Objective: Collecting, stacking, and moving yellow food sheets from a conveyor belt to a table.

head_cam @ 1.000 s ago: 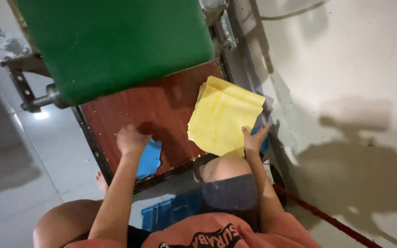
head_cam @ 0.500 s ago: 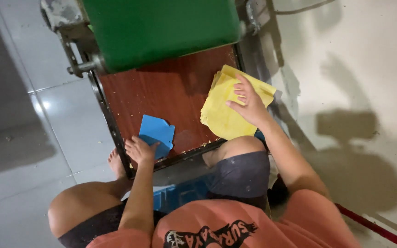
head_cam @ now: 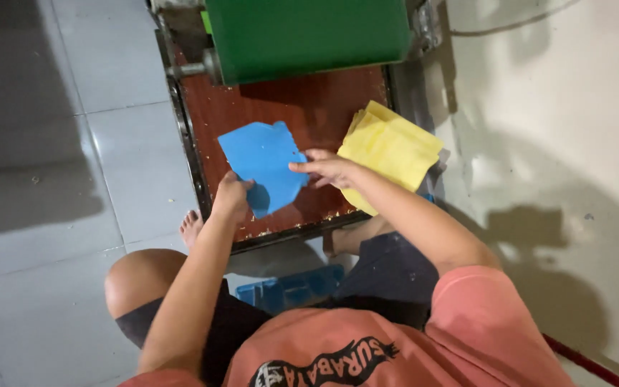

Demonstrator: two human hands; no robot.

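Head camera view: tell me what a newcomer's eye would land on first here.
The bright blue sheet stands out first, held over the reddish-brown table by the left hand at its lower edge and the right hand at its right edge. Just right of it lies a stack of yellow sheets, and a big green machine housing fills the top of the view.

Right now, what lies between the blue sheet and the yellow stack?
In the head view, the right hand and bare red-brown board lie between the blue sheet and the yellow stack.
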